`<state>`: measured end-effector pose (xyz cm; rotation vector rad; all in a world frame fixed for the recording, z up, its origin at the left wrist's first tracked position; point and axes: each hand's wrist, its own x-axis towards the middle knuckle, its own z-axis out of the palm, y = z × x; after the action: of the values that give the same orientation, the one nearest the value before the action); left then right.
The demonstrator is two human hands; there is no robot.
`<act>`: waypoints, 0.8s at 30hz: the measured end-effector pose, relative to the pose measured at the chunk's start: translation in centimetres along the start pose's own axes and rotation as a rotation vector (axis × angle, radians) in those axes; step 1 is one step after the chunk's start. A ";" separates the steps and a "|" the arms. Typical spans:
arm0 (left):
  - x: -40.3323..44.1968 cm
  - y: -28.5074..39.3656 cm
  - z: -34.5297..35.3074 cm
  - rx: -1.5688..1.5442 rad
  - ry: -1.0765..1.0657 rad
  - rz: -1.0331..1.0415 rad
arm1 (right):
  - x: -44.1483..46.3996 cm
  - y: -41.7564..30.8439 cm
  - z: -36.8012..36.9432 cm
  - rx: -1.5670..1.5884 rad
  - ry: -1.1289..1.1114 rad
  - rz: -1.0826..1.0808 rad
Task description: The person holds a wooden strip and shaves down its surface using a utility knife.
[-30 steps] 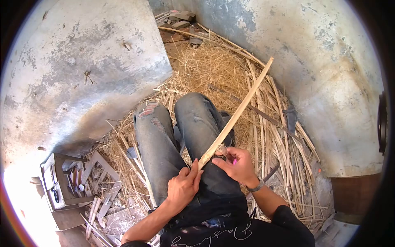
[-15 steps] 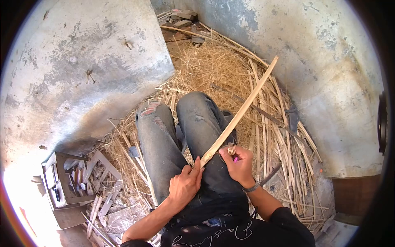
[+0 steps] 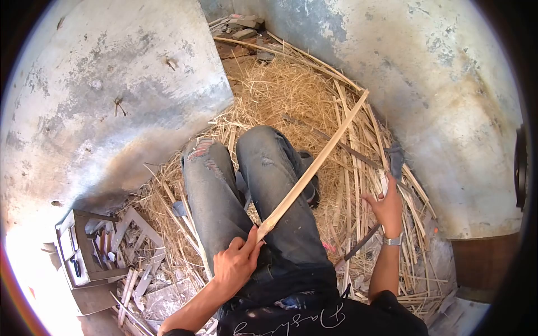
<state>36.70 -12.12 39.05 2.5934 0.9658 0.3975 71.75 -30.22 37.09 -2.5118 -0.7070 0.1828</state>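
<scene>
My left hand is closed around the lower end of a long, pale bamboo strip. The strip slants up across my right thigh toward the wall. Off to the right, my right hand has its thumb and fingers apart, over the pile of thin strips. A small whitish piece shows by its fingertips; whether they touch it is unclear. Below that hand lies a dark, narrow, curved tool or bar. Something small and pink shows beside my right thigh.
A heap of fine shavings spreads in front of my knees. To the left stands an open box-like case with small items, among offcuts. Concrete walls rise on both sides. A dark grey cloth lies at the right.
My right hand has left the bamboo strip and moved right, over the pile; the curled shaving and pink item are no longer in it. My left hand has shifted slightly down and left with the strip.
</scene>
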 end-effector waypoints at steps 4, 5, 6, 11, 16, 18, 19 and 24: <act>-1.5 -0.5 -0.9 0.049 -0.035 -0.014 | 1.5 2.2 2.6 -0.001 0.075 -0.199; -1.7 -0.7 -1.0 0.061 -0.037 -0.009 | 1.6 0.4 2.3 0.022 -0.108 -0.062; -2.0 -1.0 -1.1 0.065 -0.036 -0.006 | 1.7 -0.7 2.2 -0.067 -0.082 -0.111; -3.5 -2.5 -2.4 0.048 -0.056 -0.023 | 4.5 0.3 2.9 -0.241 -0.214 -0.202; -4.6 -4.1 -2.2 0.053 -0.024 -0.003 | 6.5 1.0 3.5 -0.597 -0.542 -0.139; -5.0 -4.1 -2.0 0.047 -0.030 -0.013 | 6.6 0.0 2.9 -0.246 -0.166 -0.334; -4.9 -4.1 -2.1 0.044 -0.037 -0.015 | 6.5 -1.3 2.6 -0.012 -0.090 -0.318; -5.0 -4.6 -2.9 0.038 -0.028 0.001 | 8.0 -5.9 4.4 0.353 0.078 -0.360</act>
<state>29.37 -11.54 39.05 2.6261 0.9722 0.3447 74.81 -19.85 36.45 -2.0106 -0.9854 0.0715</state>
